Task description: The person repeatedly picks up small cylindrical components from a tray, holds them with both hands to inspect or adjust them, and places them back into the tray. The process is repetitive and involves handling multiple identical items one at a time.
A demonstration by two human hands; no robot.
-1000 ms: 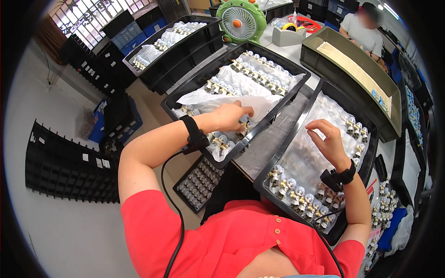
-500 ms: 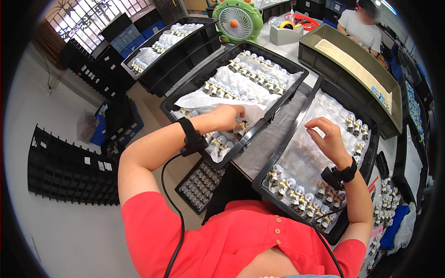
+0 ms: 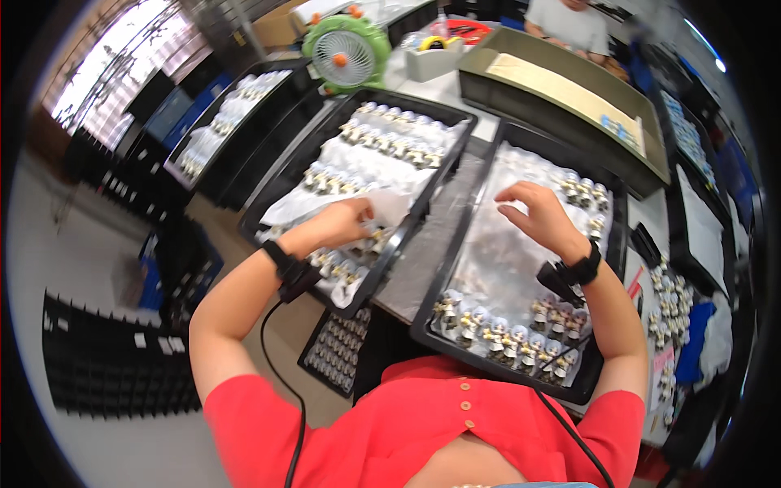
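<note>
My left hand (image 3: 346, 224) is over the left black tray (image 3: 262, 195), its fingers bent down at a row of small figurines (image 3: 376, 239) with pale blue heads. What its fingertips close on is hidden. Beside them, a white liner sheet (image 3: 390, 203) is raised at the tray's edge. My right hand (image 3: 541, 218) hovers above the right black tray (image 3: 446, 281), with thumb and fingers apart and nothing between them. Under it lies a crumpled translucent liner (image 3: 492, 252). More figurines (image 3: 494, 332) stand along this tray's near end and right side.
A green fan (image 3: 346, 53) stands at the back, near a grey box (image 3: 431, 62) with tape. An olive bin (image 3: 561, 106) is beyond the right tray. Another person (image 3: 569, 28) sits across. Loose figurines (image 3: 671, 301) lie at right. Cables hang from both my wrists.
The whole view has shifted, so the trays and fan appear farther left. My left hand remains at the same figurine row, and my right hand stays raised over the right tray.
</note>
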